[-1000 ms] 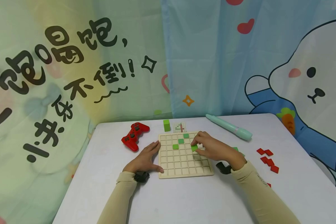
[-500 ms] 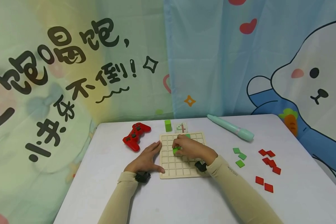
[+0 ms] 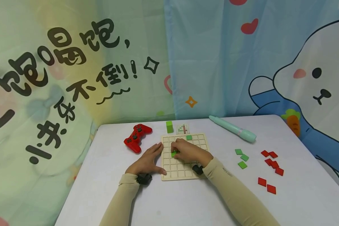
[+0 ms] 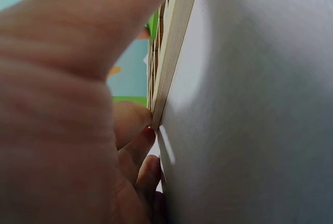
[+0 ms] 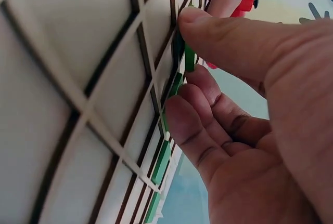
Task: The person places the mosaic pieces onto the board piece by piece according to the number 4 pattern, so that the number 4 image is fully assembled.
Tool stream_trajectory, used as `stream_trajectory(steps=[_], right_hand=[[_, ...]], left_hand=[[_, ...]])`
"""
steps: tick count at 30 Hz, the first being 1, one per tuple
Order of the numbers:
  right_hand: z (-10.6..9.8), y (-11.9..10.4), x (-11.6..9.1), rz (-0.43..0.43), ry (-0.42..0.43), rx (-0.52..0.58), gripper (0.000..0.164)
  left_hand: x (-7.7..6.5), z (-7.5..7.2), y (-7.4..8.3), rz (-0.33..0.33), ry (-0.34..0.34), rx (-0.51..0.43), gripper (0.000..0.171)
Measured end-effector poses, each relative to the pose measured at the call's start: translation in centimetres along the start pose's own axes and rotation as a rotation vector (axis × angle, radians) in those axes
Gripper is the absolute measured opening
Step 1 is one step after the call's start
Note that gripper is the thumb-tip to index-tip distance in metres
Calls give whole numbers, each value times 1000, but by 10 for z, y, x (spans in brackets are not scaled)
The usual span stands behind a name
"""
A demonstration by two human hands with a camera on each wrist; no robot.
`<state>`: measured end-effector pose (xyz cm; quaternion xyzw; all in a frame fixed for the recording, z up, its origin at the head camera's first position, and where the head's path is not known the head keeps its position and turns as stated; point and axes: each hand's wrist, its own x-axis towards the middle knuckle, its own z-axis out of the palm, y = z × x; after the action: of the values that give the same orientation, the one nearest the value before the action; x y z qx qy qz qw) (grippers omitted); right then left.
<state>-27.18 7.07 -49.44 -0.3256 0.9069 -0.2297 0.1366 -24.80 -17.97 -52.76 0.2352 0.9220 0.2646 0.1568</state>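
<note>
A wooden grid board point(image 3: 169, 174) lies on the white table, with a green tile point(image 3: 189, 137) set in a far cell. Above its left part my right hand point(image 3: 190, 150) pinches another green square tile point(image 3: 173, 154). In the right wrist view thumb and fingertips hold this tile point(image 5: 190, 52) on edge at the grid, and further green tiles point(image 5: 162, 161) sit in cells beyond. My left hand point(image 3: 148, 160) rests along the board's left edge, its fingers spread and the thumb near the front corner. The left wrist view shows the board's side point(image 4: 174, 47) close to that hand.
Loose green tiles point(image 3: 242, 165) and several red tiles point(image 3: 271, 189) lie to the right. Behind the board are a green block point(image 3: 169, 127) and a small pattern card point(image 3: 182, 129). A red game controller point(image 3: 135, 137) lies left, a mint-green pen-shaped object point(image 3: 233, 128) back right.
My right hand has carried the green tile from the board's right part to its left part, shifting only slightly in the last half second. The left hand stays at the edge.
</note>
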Motion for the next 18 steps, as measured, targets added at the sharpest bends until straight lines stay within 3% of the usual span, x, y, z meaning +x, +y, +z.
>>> stream_trajectory(steps=[18], right_hand=[[-3,-5,13,-22,-4,19,16]], left_hand=[[0,0,0,-9,-5,-3,124]])
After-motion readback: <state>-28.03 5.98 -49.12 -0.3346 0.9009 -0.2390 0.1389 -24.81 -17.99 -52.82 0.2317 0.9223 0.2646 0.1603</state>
